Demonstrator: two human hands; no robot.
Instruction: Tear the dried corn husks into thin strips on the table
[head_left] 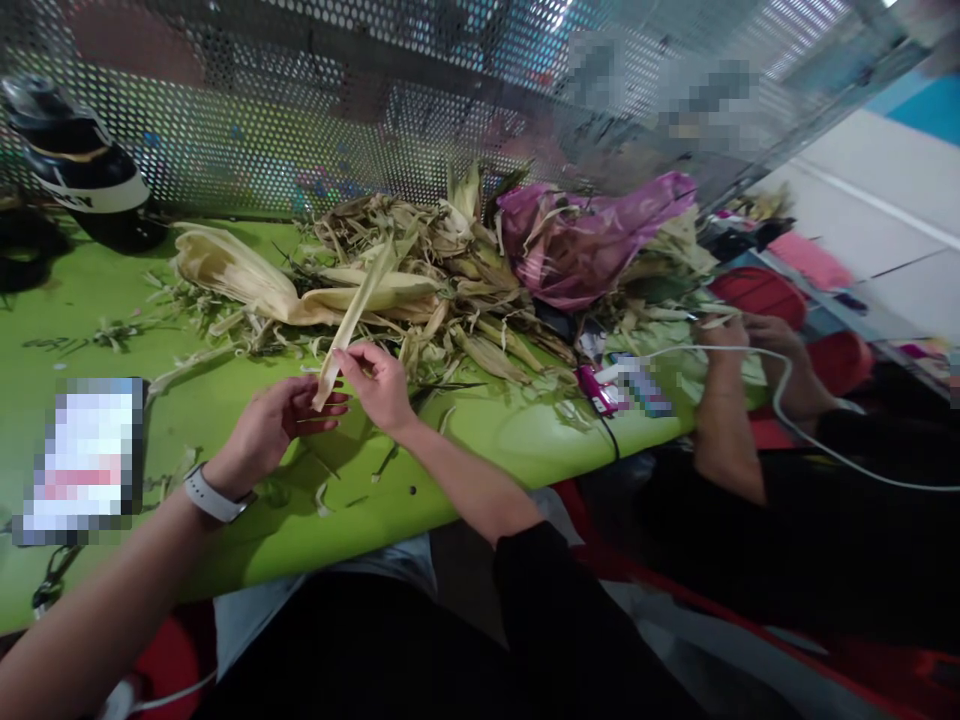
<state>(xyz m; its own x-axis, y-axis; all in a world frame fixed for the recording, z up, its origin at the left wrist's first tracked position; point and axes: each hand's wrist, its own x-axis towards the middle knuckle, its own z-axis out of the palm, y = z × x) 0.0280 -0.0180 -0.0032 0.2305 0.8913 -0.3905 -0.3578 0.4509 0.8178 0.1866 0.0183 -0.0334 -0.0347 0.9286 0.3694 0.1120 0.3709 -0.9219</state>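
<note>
Long pale dry corn-husk strip (358, 310) tilts up over lime-green table (487, 440), its lower end pinched in right hand (379, 385) and resting on half-open left hand (277, 425). Risk: brittle strip may split if the 2 hands pull apart, or snag on heaped husk pile (420, 270) behind.

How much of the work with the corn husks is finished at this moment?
Done, it seems: small scraps lie scattered on the green table. In hand: the left hand and right hand hold one long husk strip. Left: a large pile of husks lies behind it.
</note>
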